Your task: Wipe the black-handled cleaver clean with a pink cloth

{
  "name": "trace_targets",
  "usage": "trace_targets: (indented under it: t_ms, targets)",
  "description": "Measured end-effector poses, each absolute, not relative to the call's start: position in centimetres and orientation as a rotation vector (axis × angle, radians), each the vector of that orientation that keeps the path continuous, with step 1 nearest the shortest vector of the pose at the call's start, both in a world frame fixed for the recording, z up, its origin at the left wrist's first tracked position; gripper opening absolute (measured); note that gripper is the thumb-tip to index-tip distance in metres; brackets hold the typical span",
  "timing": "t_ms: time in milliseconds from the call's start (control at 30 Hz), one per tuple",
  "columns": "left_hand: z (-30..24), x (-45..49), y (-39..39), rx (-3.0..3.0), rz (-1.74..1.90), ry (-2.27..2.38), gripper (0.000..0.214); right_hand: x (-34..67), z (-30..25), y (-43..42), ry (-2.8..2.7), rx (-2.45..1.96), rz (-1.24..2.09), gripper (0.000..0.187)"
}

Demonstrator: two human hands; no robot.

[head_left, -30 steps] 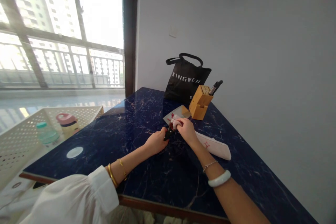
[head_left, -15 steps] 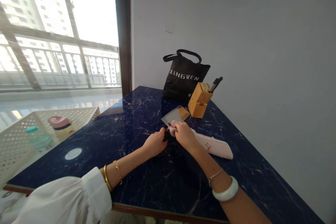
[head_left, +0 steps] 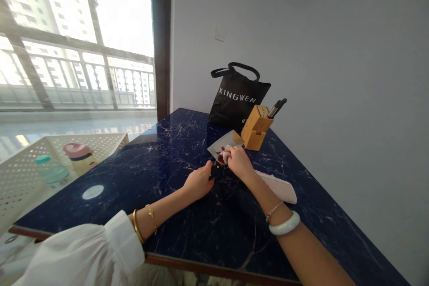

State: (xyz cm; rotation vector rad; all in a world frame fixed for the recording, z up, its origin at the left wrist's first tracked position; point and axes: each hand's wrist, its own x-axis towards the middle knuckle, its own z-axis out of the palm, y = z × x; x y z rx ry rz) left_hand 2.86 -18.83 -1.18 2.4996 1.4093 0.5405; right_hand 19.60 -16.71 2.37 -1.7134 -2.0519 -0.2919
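My left hand is closed around the black handle of a cleaver. Its wide, shiny blade points away from me, towards the knife block. My right hand pinches a bunched pale cloth against the blade near the handle end. Small red spots show beside the cloth; whether they are fingernails or reflections is unclear. Under my right forearm lies a folded whitish-pink towel. My arm hides whether it joins the cloth in my fingers.
A wooden knife block with dark-handled tools stands behind the blade, beside a black tote bag. To the left, a perforated cream basket holds a teal-capped bottle and a pink-lidded bottle. A white disc shows on the dark blue marbled table.
My right hand has moved slightly right with the cloth along the blade, and the blade is tilted differently. The left hand keeps its hold on the handle. The view has shifted a little.
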Motion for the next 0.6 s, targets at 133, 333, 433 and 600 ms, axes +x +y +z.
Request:
trace_targets:
  t_ms: [133, 333, 433, 600]
  targets:
    - [-0.8, 2.8, -19.2, 2.539, 0.504, 1.418, 0.018, 21.0, 2.9, -14.1, -1.93, -1.702, -0.345, 0.016]
    - [-1.0, 2.9, -19.0, 2.525, 0.505, 1.405, 0.016, 18.9, 2.1, -14.3, -2.181, -1.432, -0.285, 0.013]
    - [-1.1, 3.1, -19.0, 2.532, 0.498, 1.416, 0.015, 17.9, 2.3, -14.1, -2.249, -1.283, -0.252, 0.013]
    - [-1.2, 3.1, -19.1, 2.578, 0.456, 1.427, 0.016, 18.0, 3.4, -11.8, -2.103, -1.436, -0.326, 0.015]
